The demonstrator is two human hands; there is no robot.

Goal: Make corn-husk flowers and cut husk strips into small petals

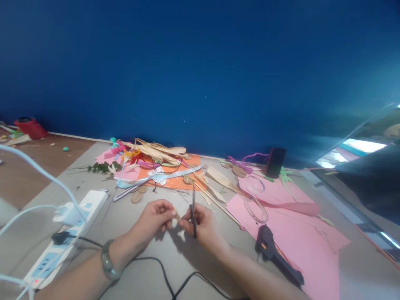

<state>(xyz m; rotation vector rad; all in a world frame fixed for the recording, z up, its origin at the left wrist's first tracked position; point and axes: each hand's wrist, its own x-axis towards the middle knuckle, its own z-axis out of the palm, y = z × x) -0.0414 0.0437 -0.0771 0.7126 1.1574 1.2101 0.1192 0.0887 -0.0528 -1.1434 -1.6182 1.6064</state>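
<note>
A black cord crosses the worktop, and beyond it the left hand pinches a small pale piece close against the right hand, whose grip holds upright scissors that could nick skin if they swing.

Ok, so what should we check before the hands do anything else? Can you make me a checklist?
1. Small pale piece gripped: ok, it is pinched at the fingertips of the left hand.
2. Scissors held: ok, they are in the right hand, pointing up and away.
3. Scissor blades closed: cannot tell, too blurred.
4. Glue gun away from the fingers: ok, it lies on the pink paper, apart from both hands.
5. Glue gun cool: cannot tell from a picture.
6. Black cord clear of the arms: not ok, it crosses beneath the left forearm.
</note>
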